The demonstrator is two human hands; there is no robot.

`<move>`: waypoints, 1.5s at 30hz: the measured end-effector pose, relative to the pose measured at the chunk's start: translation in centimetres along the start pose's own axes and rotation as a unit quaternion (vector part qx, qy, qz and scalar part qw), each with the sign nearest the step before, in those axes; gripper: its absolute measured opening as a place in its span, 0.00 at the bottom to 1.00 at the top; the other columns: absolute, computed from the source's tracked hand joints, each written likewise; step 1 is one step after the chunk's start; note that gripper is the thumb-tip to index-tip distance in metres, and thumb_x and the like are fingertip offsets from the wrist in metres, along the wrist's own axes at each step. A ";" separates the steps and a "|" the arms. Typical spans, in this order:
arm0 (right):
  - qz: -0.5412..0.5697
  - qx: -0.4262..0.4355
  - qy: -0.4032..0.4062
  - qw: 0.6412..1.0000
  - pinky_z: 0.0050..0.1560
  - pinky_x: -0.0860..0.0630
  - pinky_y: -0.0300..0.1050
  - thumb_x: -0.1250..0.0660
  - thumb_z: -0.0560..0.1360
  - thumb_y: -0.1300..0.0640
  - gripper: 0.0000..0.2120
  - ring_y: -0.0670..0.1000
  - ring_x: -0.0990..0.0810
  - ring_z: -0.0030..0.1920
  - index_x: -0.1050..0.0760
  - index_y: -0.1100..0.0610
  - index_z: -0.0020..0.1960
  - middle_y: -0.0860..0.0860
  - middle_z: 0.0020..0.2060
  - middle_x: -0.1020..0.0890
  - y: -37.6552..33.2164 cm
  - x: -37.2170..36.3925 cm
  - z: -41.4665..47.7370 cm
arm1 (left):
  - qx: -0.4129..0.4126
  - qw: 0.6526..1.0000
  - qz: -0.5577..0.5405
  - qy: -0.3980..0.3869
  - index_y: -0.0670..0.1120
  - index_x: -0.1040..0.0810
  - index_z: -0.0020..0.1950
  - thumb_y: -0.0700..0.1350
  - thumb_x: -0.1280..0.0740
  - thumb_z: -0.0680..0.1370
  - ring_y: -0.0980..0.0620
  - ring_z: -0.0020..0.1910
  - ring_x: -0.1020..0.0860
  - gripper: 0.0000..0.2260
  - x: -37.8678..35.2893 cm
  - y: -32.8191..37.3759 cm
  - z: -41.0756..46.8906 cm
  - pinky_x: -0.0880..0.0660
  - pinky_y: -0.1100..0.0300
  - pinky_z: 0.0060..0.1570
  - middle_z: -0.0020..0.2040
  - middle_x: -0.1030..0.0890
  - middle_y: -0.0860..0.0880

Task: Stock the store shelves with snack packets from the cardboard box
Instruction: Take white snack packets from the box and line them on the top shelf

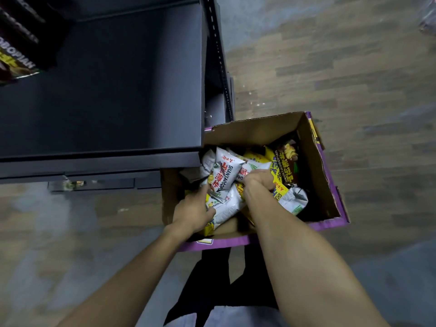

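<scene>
Down on the wood-plank floor point(354, 79) sits the cardboard box point(309, 166), purple outside, flaps open. A dark shelf point(106, 90) juts over the box's 10 o'clock corner and hides that part; a slotted upright point(219, 55) runs toward 12 o'clock behind it. Dark packets point(16, 55) stand on the shelf at its 10 o'clock end.

Inside the box the snack packets point(286, 161) lie jumbled: white, yellow and dark brown. The white packet point(224, 175) lies on top, its long axis roughly 12 to 6 o'clock and its lettering along that line.

The left grip point(193, 211) pinches this packet's 7 o'clock corner between thumb and forefinger. The right grip point(258, 181), at 3 o'clock of it, is curled tight into the snack packets, clutching them.
</scene>
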State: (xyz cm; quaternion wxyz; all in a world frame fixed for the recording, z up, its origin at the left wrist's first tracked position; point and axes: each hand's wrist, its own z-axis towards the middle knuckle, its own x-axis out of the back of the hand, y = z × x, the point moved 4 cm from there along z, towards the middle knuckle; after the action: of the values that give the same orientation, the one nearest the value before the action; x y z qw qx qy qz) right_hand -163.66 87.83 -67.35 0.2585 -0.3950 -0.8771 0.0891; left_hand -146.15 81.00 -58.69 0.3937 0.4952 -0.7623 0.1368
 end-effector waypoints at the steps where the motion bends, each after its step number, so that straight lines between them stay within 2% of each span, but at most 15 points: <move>1: -0.014 0.012 0.022 1.000 0.45 0.28 0.46 0.37 0.79 0.64 0.13 0.58 0.23 0.49 0.22 0.57 0.61 0.57 0.65 0.26 0.1 0.2 -0.1 | -0.003 1.000 0.005 0.003 0.51 0.35 0.67 0.52 0.35 0.75 0.39 0.55 0.23 0.21 0.0 0.1 0.2 0.26 0.50 0.48 0.55 0.21 0.44; 5: -0.020 0.066 0.099 0.993 0.48 0.24 0.46 0.34 0.76 0.63 0.08 0.61 0.19 0.50 0.17 0.55 0.50 0.59 0.55 0.19 -0.5 1.3 -1.4 | -0.007 1.000 -0.004 -0.009 0.51 0.36 0.70 0.51 0.34 0.76 0.40 0.57 0.23 0.24 0.1 0.6 1.2 0.28 0.53 0.48 0.59 0.22 0.46; 10: -0.182 0.213 0.118 0.953 0.50 0.28 0.47 0.39 0.79 0.63 0.09 0.62 0.22 0.51 0.20 0.57 0.51 0.58 0.56 0.27 -2.9 4.7 -2.9 | -0.011 0.995 -0.103 0.009 0.53 0.38 0.68 0.47 0.31 0.75 0.41 0.55 0.23 0.25 -0.6 1.3 3.3 0.23 0.48 0.50 0.61 0.24 0.46; 15: -0.224 0.287 0.138 0.921 0.51 0.25 0.53 0.36 0.79 0.61 0.05 0.61 0.22 0.50 0.22 0.57 0.50 0.57 0.55 0.25 -3.1 8.5 -3.7 | -0.103 0.993 -0.004 0.049 0.53 0.43 0.79 0.44 0.30 0.76 0.39 0.58 0.24 0.35 -1.2 3.9 4.7 0.22 0.48 0.51 0.66 0.30 0.43; 20: -0.291 0.362 0.131 0.875 0.43 0.32 0.48 0.36 0.79 0.60 0.02 0.59 0.22 0.49 0.25 0.57 0.51 0.55 0.53 0.25 -2.4 11.3 -4.9 | -0.097 0.995 0.001 0.000 0.56 0.43 0.79 0.47 0.28 0.74 0.39 0.64 0.28 0.37 -2.8 4.6 5.9 0.27 0.48 0.59 0.68 0.33 0.41; 22: -0.314 0.396 0.123 0.854 0.41 0.34 0.47 0.36 0.79 0.61 0.04 0.58 0.22 0.49 0.29 0.55 0.54 0.54 0.52 0.25 -2.2 11.4 -5.3 | -0.092 0.996 0.011 -0.004 0.57 0.42 0.78 0.48 0.28 0.74 0.40 0.65 0.29 0.36 -3.3 4.8 6.3 0.28 0.47 0.60 0.67 0.32 0.41; 25: -0.325 0.420 0.122 0.839 0.39 0.31 0.50 0.37 0.79 0.63 0.10 0.59 0.22 0.46 0.34 0.53 0.55 0.52 0.50 0.23 -2.4 11.4 -5.2 | -0.097 0.992 0.084 0.020 0.58 0.40 0.77 0.47 0.30 0.75 0.41 0.65 0.31 0.34 -4.1 4.6 6.8 0.28 0.49 0.60 0.66 0.33 0.43; 28: -0.344 0.451 0.101 0.817 0.39 0.27 0.54 0.38 0.78 0.64 0.07 0.59 0.22 0.45 0.32 0.54 0.53 0.53 0.48 0.23 -3.1 11.4 -5.4 | -0.107 0.985 0.132 0.029 0.59 0.40 0.77 0.46 0.31 0.76 0.41 0.63 0.29 0.32 -5.0 4.1 7.4 0.28 0.49 0.58 0.66 0.32 0.43; 31: -0.362 0.444 0.063 0.818 0.42 0.22 0.57 0.38 0.78 0.63 0.08 0.58 0.20 0.46 0.28 0.55 0.55 0.54 0.49 0.21 -3.4 11.4 -5.2 | -0.112 0.982 0.153 0.026 0.59 0.41 0.76 0.42 0.36 0.78 0.40 0.60 0.27 0.29 -5.4 4.2 7.6 0.28 0.46 0.56 0.65 0.31 0.43; 33: -0.383 0.423 0.026 0.821 0.44 0.19 0.57 0.37 0.78 0.62 0.11 0.58 0.19 0.47 0.25 0.53 0.58 0.54 0.49 0.19 -3.4 11.0 -4.7 | -0.112 0.983 0.143 0.025 0.57 0.38 0.75 0.42 0.36 0.78 0.40 0.58 0.26 0.27 -5.1 4.5 7.6 0.26 0.45 0.54 0.63 0.30 0.42; 35: -0.416 0.399 -0.007 0.817 0.45 0.20 0.54 0.39 0.78 0.64 0.15 0.59 0.18 0.49 0.25 0.52 0.61 0.55 0.51 0.19 -3.2 10.3 -4.3 | -0.102 0.987 0.124 0.026 0.55 0.36 0.72 0.46 0.34 0.77 0.39 0.55 0.24 0.24 -4.5 4.5 7.2 0.24 0.48 0.48 0.61 0.29 0.43; 37: -0.468 0.385 -0.009 0.796 0.45 0.24 0.53 0.42 0.77 0.66 0.16 0.62 0.20 0.52 0.26 0.54 0.62 0.56 0.55 0.21 -2.6 9.5 -4.2 | -0.085 0.990 0.113 0.028 0.54 0.35 0.71 0.51 0.33 0.76 0.40 0.54 0.22 0.24 -4.1 4.2 6.6 0.24 0.51 0.44 0.61 0.28 0.43; 40: -0.537 0.365 0.023 0.760 0.46 0.26 0.53 0.38 0.77 0.61 0.17 0.62 0.22 0.54 0.32 0.55 0.66 0.57 0.62 0.28 -1.0 8.0 -4.6 | -0.075 0.994 0.084 0.004 0.55 0.41 0.77 0.53 0.32 0.76 0.40 0.57 0.23 0.32 -4.6 3.5 5.9 0.24 0.50 0.49 0.65 0.28 0.42; 42: -0.539 0.350 0.049 0.764 0.47 0.26 0.53 0.36 0.78 0.56 0.23 0.61 0.23 0.55 0.37 0.53 0.71 0.58 0.69 0.34 0.6 6.8 -4.9 | -0.074 0.996 0.053 -0.005 0.56 0.44 0.78 0.52 0.30 0.75 0.40 0.59 0.24 0.36 -4.9 2.9 5.8 0.25 0.50 0.52 0.65 0.29 0.41; 45: -0.542 0.323 0.063 0.773 0.50 0.25 0.52 0.40 0.80 0.48 0.31 0.63 0.25 0.61 0.48 0.53 0.79 0.61 0.76 0.44 2.5 5.1 -4.9 | -0.069 0.997 0.037 -0.001 0.59 0.43 0.78 0.52 0.29 0.74 0.40 0.56 0.22 0.36 -5.1 2.3 6.5 0.24 0.52 0.51 0.60 0.25 0.41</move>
State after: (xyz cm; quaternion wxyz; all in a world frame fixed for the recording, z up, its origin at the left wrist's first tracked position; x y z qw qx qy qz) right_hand -162.29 93.08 -62.16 0.4315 0.2475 -0.8470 0.1874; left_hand -150.14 81.52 -66.23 0.4212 0.4380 -0.7881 0.0979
